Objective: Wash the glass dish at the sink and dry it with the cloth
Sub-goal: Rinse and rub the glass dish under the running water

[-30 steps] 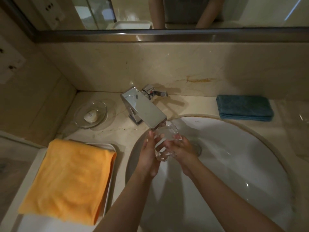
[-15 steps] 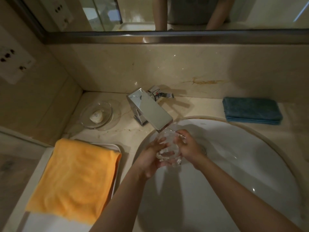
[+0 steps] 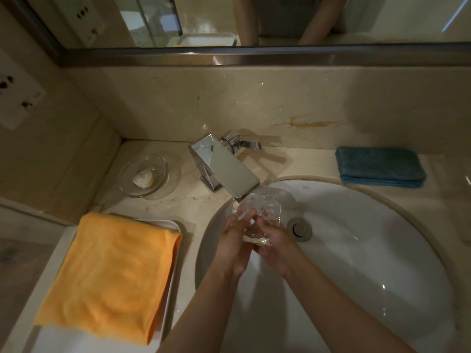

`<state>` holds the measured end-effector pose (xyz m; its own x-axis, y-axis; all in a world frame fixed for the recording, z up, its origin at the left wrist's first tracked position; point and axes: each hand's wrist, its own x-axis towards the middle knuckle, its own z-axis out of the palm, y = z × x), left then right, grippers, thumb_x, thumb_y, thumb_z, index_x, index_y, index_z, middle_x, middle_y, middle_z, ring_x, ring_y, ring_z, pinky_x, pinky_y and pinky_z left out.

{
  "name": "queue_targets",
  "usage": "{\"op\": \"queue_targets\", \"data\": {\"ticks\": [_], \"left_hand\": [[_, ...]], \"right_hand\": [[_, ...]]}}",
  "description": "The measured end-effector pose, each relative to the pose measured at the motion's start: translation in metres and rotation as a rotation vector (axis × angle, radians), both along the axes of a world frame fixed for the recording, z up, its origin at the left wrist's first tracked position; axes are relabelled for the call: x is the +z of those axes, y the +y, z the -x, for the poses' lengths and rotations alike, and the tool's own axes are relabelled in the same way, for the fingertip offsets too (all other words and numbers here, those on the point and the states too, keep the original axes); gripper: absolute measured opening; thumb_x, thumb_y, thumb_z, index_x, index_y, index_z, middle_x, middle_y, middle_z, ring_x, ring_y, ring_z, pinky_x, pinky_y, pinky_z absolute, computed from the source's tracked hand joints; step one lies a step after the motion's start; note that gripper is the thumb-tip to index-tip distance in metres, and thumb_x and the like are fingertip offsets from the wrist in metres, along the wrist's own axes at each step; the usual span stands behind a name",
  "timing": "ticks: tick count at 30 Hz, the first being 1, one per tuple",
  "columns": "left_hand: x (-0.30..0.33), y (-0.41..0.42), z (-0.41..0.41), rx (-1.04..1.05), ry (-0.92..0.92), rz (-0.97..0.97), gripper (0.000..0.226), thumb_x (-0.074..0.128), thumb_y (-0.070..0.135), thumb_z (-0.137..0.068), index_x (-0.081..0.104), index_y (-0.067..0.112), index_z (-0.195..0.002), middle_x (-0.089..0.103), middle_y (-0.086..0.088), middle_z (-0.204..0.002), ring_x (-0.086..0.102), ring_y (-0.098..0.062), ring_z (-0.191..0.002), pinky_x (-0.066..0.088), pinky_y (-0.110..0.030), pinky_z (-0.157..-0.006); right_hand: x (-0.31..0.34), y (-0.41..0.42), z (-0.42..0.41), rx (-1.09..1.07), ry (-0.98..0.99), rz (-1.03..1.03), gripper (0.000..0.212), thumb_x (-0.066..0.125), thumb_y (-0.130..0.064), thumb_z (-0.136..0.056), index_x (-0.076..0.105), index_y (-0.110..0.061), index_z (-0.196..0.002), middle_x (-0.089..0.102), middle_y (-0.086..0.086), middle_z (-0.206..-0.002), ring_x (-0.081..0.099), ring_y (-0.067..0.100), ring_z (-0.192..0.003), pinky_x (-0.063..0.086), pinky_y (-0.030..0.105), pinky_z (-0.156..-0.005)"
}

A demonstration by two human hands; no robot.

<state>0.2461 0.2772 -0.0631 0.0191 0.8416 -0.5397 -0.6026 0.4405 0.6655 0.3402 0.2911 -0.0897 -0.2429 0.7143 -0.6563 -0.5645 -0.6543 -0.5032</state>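
- Both hands have their grip closed round the glass dish [image 3: 260, 212]: the left hand [image 3: 235, 242] cups its near-left side with fingers wrapped up over the edge, and the right hand [image 3: 274, 240] takes the near-right side, fingertips pressed on the glass.
- The dish sits tilted just under the spout of the tap [image 3: 224, 166], over the basin of the sink [image 3: 369, 250] and left of the drain [image 3: 298, 228].
- Judging by this, the washing step is in hand and not finished; drying has not begun.
- The orange cloth [image 3: 109, 273] lies folded on a white tray [image 3: 175, 225] on the table [image 3: 446, 179] left of the sink, untouched and well apart from the hands. A folded blue cloth [image 3: 379, 170] lies at the back right; which of the two is meant for drying I cannot tell.
- A second clear dish with soap [image 3: 144, 175] stands left of the tap.
- Hard to make out: the dish's shape and rim, since clear glass blends into the white basin; how much water runs, as only a thin stream shows at the spout; whether any soap is on the dish.
- The palms and the dish's underside are hidden.
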Motion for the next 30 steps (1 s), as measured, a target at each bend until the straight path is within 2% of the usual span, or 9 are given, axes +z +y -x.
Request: {"op": "queue_targets", "data": {"ticks": [3,5,8,11,14,17,22,27,30], "left_hand": [[-0.004,0.001,0.004,-0.022,0.220,0.083,0.037,0.064,0.010,-0.083,0.057,-0.002,-0.118,0.068,-0.022,-0.106,0.067,-0.029,-0.092,0.054,-0.036,-0.076],[-0.004,0.003,0.008,-0.105,0.427,0.074,0.030,0.062,0.012,-0.084,0.060,-0.005,-0.108,0.070,-0.017,-0.086,0.070,-0.021,-0.069,0.056,-0.029,-0.057],[0.004,0.005,0.012,-0.198,0.606,0.032,0.021,0.056,0.026,-0.091,0.066,0.008,-0.093,0.070,-0.004,-0.068,0.064,-0.010,-0.049,0.043,-0.017,-0.041],[0.006,0.010,0.014,-0.240,0.524,-0.032,0.028,0.051,0.035,-0.092,0.066,0.016,-0.105,0.075,-0.006,-0.080,0.072,-0.017,-0.068,0.058,-0.029,-0.063],[0.004,0.007,0.014,-0.220,0.325,-0.056,0.039,0.051,0.043,-0.090,0.060,0.017,-0.118,0.070,-0.015,-0.107,0.069,-0.031,-0.097,0.054,-0.047,-0.086],[0.004,0.004,0.009,-0.133,0.172,-0.025,0.036,0.050,0.041,-0.087,0.060,0.019,-0.114,0.071,-0.009,-0.104,0.070,-0.026,-0.094,0.059,-0.040,-0.075],[0.005,0.003,0.004,-0.043,0.197,0.015,0.041,0.055,0.043,-0.086,0.057,0.016,-0.117,0.067,-0.009,-0.113,0.070,-0.023,-0.089,0.054,-0.035,-0.064],[0.001,0.002,0.013,0.034,0.212,-0.038,0.072,0.063,0.050,-0.075,0.050,0.001,-0.126,0.056,-0.028,-0.125,0.065,-0.030,-0.087,0.053,-0.029,-0.059],[-0.006,0.003,0.015,0.028,0.232,-0.035,0.065,0.060,0.050,-0.080,0.052,0.005,-0.126,0.058,-0.022,-0.116,0.069,-0.019,-0.074,0.052,-0.025,-0.053]], "right_hand": [[0.000,0.004,-0.003,0.035,-0.093,0.012,0.029,0.051,-0.018,-0.093,0.056,-0.003,-0.117,0.065,0.017,-0.111,0.064,0.026,-0.092,0.056,0.036,-0.066],[-0.002,0.005,-0.007,0.110,-0.251,-0.029,0.030,0.051,-0.028,-0.092,0.063,-0.004,-0.106,0.070,0.013,-0.103,0.068,0.025,-0.085,0.056,0.038,-0.070],[0.001,0.006,-0.011,0.227,-0.435,-0.081,0.033,0.054,-0.039,-0.090,0.067,-0.009,-0.094,0.074,0.012,-0.093,0.071,0.030,-0.084,0.054,0.049,-0.082],[0.008,0.010,-0.012,0.258,-0.449,-0.120,0.035,0.050,-0.039,-0.092,0.064,-0.007,-0.096,0.074,0.010,-0.088,0.072,0.027,-0.077,0.054,0.047,-0.081],[0.014,0.016,-0.017,0.322,-0.520,-0.231,0.027,0.047,-0.038,-0.093,0.056,-0.026,-0.115,0.070,0.001,-0.097,0.068,0.017,-0.084,0.055,0.035,-0.082],[0.020,0.015,-0.016,0.210,-0.553,-0.321,0.030,0.049,-0.027,-0.094,0.046,-0.035,-0.123,0.064,-0.003,-0.089,0.062,0.008,-0.073,0.052,0.016,-0.058],[0.012,0.008,-0.012,-0.087,-0.481,-0.213,0.010,0.063,-0.023,-0.086,0.068,-0.023,-0.094,0.072,0.001,-0.081,0.068,0.016,-0.073,0.055,0.030,-0.072],[0.010,0.006,-0.021,-0.187,-0.482,-0.070,0.035,0.051,-0.033,-0.092,0.063,-0.006,-0.074,0.069,0.014,-0.082,0.065,0.021,-0.070,0.051,0.029,-0.069],[0.021,0.002,-0.018,-0.021,-0.641,-0.316,0.034,0.035,-0.029,-0.099,0.064,-0.010,-0.102,0.070,0.004,-0.099,0.064,0.017,-0.089,0.047,0.021,-0.075]]}}
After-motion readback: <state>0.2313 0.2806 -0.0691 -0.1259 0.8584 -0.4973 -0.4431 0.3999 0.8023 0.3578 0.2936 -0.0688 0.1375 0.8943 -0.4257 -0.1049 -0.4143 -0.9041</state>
